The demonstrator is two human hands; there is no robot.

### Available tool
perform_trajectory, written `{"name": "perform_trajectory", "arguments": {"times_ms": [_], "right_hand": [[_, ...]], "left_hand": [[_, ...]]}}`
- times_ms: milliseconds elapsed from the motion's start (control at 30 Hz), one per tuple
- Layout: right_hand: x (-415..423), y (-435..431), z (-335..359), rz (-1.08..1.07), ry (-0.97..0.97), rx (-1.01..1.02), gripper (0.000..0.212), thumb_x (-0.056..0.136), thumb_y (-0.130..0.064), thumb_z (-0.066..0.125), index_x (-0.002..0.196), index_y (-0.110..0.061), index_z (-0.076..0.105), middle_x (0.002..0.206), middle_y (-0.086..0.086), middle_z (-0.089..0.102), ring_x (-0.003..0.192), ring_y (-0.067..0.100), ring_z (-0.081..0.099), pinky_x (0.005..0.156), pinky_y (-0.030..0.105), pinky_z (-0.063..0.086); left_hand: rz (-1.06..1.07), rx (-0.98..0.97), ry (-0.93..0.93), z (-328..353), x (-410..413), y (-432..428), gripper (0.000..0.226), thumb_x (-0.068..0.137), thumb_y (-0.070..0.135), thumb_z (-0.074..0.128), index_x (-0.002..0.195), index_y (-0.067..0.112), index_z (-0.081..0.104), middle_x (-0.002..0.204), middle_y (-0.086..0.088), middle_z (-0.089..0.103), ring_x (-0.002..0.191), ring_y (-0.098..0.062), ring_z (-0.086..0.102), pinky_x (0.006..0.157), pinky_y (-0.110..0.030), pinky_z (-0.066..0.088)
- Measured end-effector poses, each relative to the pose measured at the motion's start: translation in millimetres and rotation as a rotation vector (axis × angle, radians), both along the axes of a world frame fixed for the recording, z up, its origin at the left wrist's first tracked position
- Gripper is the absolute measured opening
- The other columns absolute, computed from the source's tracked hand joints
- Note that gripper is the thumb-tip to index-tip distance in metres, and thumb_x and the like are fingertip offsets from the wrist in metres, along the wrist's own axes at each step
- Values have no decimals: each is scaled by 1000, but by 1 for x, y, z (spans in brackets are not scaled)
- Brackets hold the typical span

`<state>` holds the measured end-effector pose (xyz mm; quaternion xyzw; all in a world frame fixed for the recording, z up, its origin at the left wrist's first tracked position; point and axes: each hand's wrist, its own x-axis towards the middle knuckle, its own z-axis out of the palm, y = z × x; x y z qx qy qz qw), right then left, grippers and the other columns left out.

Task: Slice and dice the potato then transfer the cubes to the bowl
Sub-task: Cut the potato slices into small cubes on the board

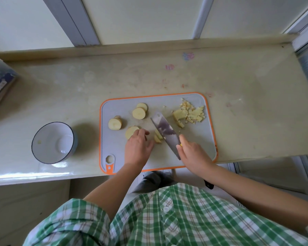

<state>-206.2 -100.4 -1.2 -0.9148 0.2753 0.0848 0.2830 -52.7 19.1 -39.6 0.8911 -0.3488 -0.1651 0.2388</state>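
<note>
A grey cutting board [194, 139] with an orange rim lies on the counter. Round potato slices [139, 113] lie on its left half, and a pile of small potato cubes [192, 113] sits at its far right corner. My right hand [194, 153] grips the handle of a wide knife [164, 129], whose blade is angled across the board's middle. Potato strips [157, 137] lie against the blade's left side. My left hand [138, 146] rests with curled fingers on a slice [131, 131] next to those strips. A white bowl [52, 142] stands on the counter left of the board, holding one tiny potato bit.
The beige counter [256, 103] ends at a front edge just below the board. A printed box [0, 87] stands at the far left. A low ledge and window frames run along the back.
</note>
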Motion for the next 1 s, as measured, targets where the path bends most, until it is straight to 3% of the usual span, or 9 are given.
{"name": "perform_trajectory", "arguments": {"times_ms": [167,333,467,567,700,833,1000], "right_hand": [[-9,8,-8,144,96,-7,15,100,-23,32,105,-11,39,75,9,55,67,30,55,55,37,37],[-14,-14,-13,62,112,-44,17,101,-24,32,105,-10,40,71,7,55,62,28,55,53,40,42],[-12,-42,-9,-58,78,-58,16,101,-20,33,100,-7,41,62,5,46,54,26,47,47,36,30],[-8,-39,-5,-28,50,-6,12,101,-19,34,101,-9,41,60,2,42,51,19,41,45,31,25],[-5,-30,-8,33,62,-2,8,100,-20,36,94,-14,36,64,3,43,58,25,45,50,35,28],[-4,-48,-8,-119,37,-15,9,99,-18,38,93,-14,35,58,-1,32,58,26,38,52,36,24],[0,-41,-9,2,53,30,11,98,-21,40,91,-13,36,62,3,42,61,31,47,54,38,32]], "left_hand": [[97,-45,-37,4,1,1,16,86,15,58,101,12,55,94,-6,61,75,-27,59,59,-31,40],[71,-20,-54,6,-2,-3,14,86,15,58,99,15,56,95,-3,60,78,-24,59,60,-35,46],[48,-3,-78,6,-2,-6,13,85,15,58,97,15,57,93,-2,59,78,-24,57,58,-33,44],[43,11,-92,6,-1,-8,12,85,16,58,97,16,57,92,-1,59,79,-22,57,56,-31,42],[42,36,-104,7,5,-11,13,86,17,58,98,16,57,93,-2,58,82,-23,56,57,-31,40],[45,29,-131,8,15,-16,14,85,16,58,99,16,58,94,-3,57,85,-25,56,57,-31,38],[62,23,-195,10,36,-28,23,80,10,61,103,9,59,100,-11,52,95,-31,49,64,-39,42]]}}
